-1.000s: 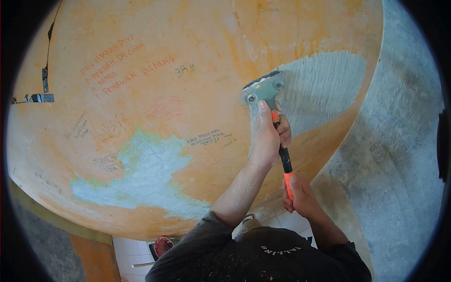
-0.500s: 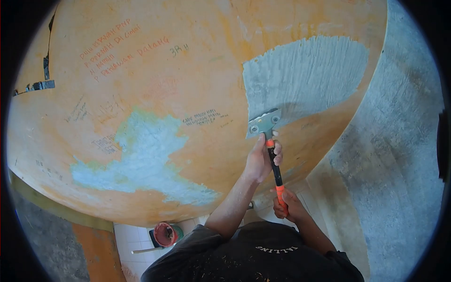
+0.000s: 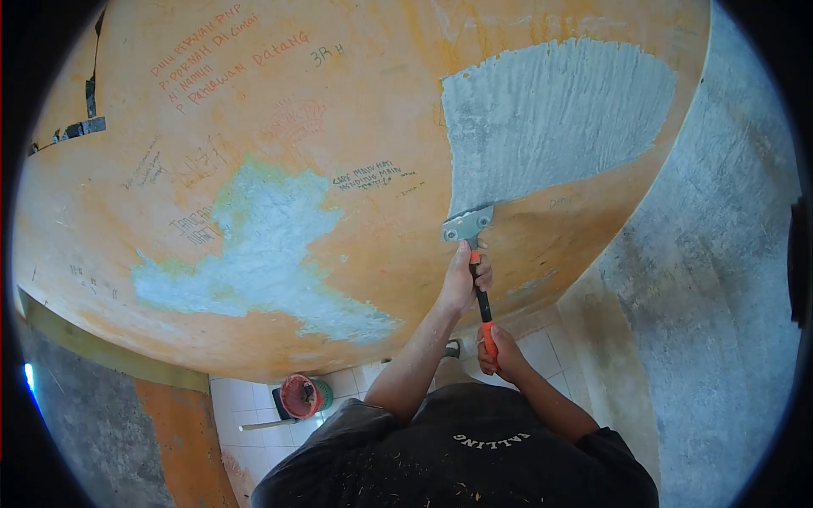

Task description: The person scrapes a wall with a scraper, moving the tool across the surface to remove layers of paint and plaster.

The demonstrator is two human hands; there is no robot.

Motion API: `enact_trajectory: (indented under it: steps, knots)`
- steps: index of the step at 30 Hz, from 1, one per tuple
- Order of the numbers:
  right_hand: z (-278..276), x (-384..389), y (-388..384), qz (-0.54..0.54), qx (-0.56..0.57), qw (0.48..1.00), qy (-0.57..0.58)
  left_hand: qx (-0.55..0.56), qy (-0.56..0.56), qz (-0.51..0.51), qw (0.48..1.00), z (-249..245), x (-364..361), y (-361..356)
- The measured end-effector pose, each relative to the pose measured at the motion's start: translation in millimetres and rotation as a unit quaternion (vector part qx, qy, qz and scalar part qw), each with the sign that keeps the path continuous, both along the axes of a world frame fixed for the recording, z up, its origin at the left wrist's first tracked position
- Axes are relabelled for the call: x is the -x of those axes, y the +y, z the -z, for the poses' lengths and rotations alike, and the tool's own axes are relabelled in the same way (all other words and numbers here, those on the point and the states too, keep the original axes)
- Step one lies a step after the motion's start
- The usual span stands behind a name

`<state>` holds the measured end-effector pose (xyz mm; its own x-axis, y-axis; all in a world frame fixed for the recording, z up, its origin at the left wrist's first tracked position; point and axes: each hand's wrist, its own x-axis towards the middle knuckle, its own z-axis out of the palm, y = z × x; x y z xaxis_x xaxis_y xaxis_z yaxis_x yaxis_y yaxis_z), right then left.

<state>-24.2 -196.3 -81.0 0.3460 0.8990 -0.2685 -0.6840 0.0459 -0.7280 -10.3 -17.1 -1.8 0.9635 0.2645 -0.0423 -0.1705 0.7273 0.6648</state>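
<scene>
Both my hands are closed on a long-handled scraper (image 3: 482,298) with a wide grey-green head and a black and orange handle. My left hand (image 3: 458,279) grips the upper handle, its thumb just under the head. Lower down, my right hand (image 3: 506,356) wraps round the orange end. The blade lies at the lower left tip of a bare grey patch (image 3: 559,118) on the orange painted wall (image 3: 381,102). Part of the handle is hidden by my fingers.
A pale blue irregular patch (image 3: 271,229) and handwriting (image 3: 241,51) mark the wall to the left. On the white tiled floor (image 3: 343,383) stands a red and green bucket (image 3: 322,394), beside a pale stick (image 3: 267,425). A grey wall (image 3: 720,279) rises at right.
The scraper has moved down and slightly left along the wall, to the patch's lower left tip. Both hands keep hold of it. The view has shifted a little downward.
</scene>
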Motion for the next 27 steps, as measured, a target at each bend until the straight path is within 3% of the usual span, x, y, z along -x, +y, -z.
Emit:
enact_trajectory:
  steps: [2,7,16,27]
  knots:
    - [2,0,1,0.002,0.001,1.0,-0.005,-0.005,-0.002,-0.001,1.0,0,1,1]
    - [8,3,7,-0.012,-0.008,1.0,-0.008,0.116,-0.058,0.029,0.991,17,4,11]
    - [15,11,15,0.005,0.02,0.999,-0.027,0.126,-0.066,0.069,0.987,18,6,13]
    - [12,4,24,0.022,0.053,0.995,-0.078,0.056,-0.025,0.011,0.998,4,2,8]
